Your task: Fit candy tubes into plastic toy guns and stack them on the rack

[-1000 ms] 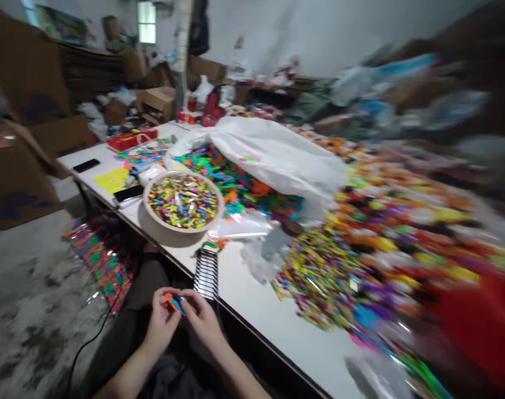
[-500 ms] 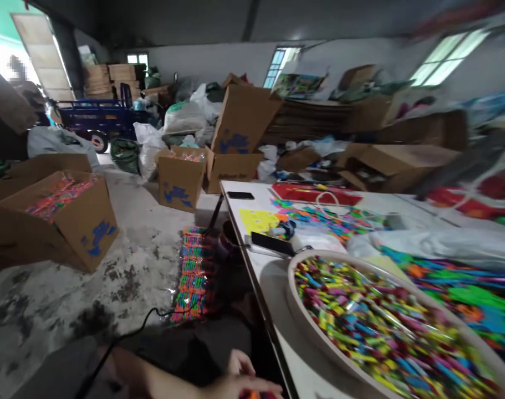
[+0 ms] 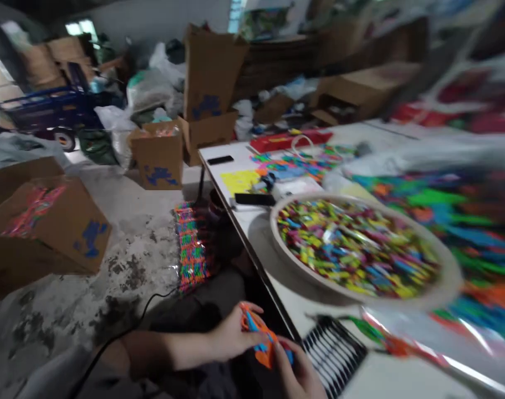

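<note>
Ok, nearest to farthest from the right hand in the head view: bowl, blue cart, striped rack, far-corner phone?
1. Striped rack, just right of the right hand
2. Bowl, beyond the rack
3. Phone, far corner of the table
4. Blue cart, far left background

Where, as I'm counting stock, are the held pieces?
Bottom centre in the head view, the pieces are in the left hand and right hand, near the table.

Dim daylight is coming from a bright window (image 3: 82,26) at upper left, the bowl (image 3: 450,282) is casting a soft shadow on the white table (image 3: 385,377), clear film (image 3: 447,349) is glinting at lower right, and blur is smearing the right side while wide-angle distortion is stretching the edges
</note>
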A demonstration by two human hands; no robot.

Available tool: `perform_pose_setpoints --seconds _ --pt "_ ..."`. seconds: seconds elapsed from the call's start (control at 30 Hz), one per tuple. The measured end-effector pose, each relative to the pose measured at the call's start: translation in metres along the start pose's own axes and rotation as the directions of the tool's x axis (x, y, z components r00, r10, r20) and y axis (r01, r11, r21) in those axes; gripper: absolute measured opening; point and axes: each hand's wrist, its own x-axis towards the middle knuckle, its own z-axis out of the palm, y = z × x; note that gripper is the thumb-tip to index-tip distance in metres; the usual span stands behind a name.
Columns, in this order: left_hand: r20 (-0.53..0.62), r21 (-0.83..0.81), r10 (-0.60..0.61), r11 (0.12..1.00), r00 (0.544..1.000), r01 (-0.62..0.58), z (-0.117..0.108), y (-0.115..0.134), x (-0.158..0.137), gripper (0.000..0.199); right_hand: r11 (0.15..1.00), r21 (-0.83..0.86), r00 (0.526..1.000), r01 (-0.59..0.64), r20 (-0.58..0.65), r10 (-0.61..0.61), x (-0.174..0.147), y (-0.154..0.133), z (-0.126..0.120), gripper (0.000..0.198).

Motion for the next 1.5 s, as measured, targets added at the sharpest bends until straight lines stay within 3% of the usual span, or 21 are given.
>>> perform_pose_setpoints --seconds 0.1,0.23,0.33,0.47,0.63,0.97,1.2,1.33,1.43,1.5 --pt "0.014 0.094 -0.036 0.995 0.999 0.034 0.0 0.018 -0.002 0.057 0.999 0.041 0.997 0.02 -0.072 -0.017 -0.007 -0.014 0.012 0.038" --pt "-0.014 0.066 -0.062 0.996 0.998 0.062 -0.003 0.029 0.008 0.055 0.968 0.176 0.957 0.179 -0.258 -0.13 -0.008 -0.018 0.018 0.037" --pt "0.022 0.098 -0.038 0.995 0.999 0.036 -0.005 0.025 0.02 0.055 0.945 0.213 0.95 0.247 -0.246 -0.193 -0.01 -0.012 0.014 0.029" --pt "0.093 0.217 0.066 0.972 0.993 -0.085 -0.008 0.018 0.029 0.052 0.96 0.171 0.966 0.224 -0.173 -0.194 -0.012 -0.009 0.007 0.031" --pt "0.129 0.231 0.123 0.961 0.984 -0.15 -0.01 0.017 0.025 0.049 0.971 0.15 0.967 0.187 -0.203 -0.155 -0.018 -0.012 0.005 0.039" --pt "0.101 0.215 0.103 0.969 0.989 -0.123 -0.012 0.017 0.019 0.046 0.992 -0.034 0.988 0.118 -0.097 -0.121 -0.017 -0.006 0.007 0.051" --pt "0.056 0.204 -0.037 0.979 0.998 0.025 -0.018 0.011 0.016 0.04 0.97 -0.198 0.989 0.137 0.082 -0.123 -0.016 0.003 0.007 0.046" --pt "0.073 0.188 -0.095 0.979 0.993 0.08 -0.022 0.004 0.011 0.037 0.966 -0.241 0.994 0.091 0.074 -0.075 -0.021 0.012 0.012 0.046" --pt "0.095 0.144 -0.112 0.985 0.989 0.098 -0.02 0.001 0.01 0.037 0.968 -0.239 0.978 0.073 0.209 -0.022 -0.021 0.002 -0.004 0.045" --pt "0.131 0.109 -0.122 0.988 0.984 0.108 -0.016 0.003 0.013 0.04 0.94 -0.295 0.953 0.17 0.293 -0.081 -0.019 -0.018 -0.029 0.038"
